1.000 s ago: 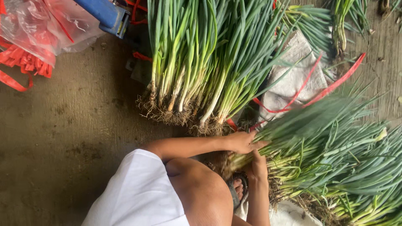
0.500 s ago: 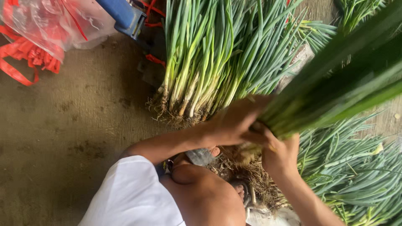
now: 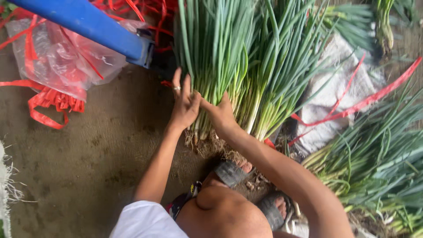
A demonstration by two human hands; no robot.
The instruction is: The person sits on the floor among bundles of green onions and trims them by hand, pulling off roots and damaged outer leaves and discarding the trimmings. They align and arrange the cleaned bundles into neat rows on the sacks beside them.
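Down on the rough, damp-looking concrete floor (image 3: pixel 88 158) stands a thick bundle of green onions (image 3: pixel 220 66), long smooth green blades narrowing to pale white stalks and ending in a tangle of stringy, soil-brown roots (image 3: pixel 207 143). Both hands are at the bundle's lower end. The left hand (image 3: pixel 184 103) is open, fingers spread and upright, its palm pressed flat against the left side of the white stalks; a ring shows on one finger. The right hand (image 3: pixel 220 115) lies just beside it, cupped against the stalks from the front, thumb touching the left hand; its fingers are hidden among the stalks, so how tightly it grips cannot be told. A second bundle (image 3: pixel 282 75) leans close on the right. Further right, more onions (image 3: pixel 374 163) lie flat beside a crumpled white woven sack (image 3: pixel 339 83) crossed by red plastic strips (image 3: pixel 365 99). Upper left, a blue bar (image 3: pixel 92 26) hangs over a thin clear plastic bag (image 3: pixel 66 61). Dark sandals (image 3: pixel 229 172) show below the roots.
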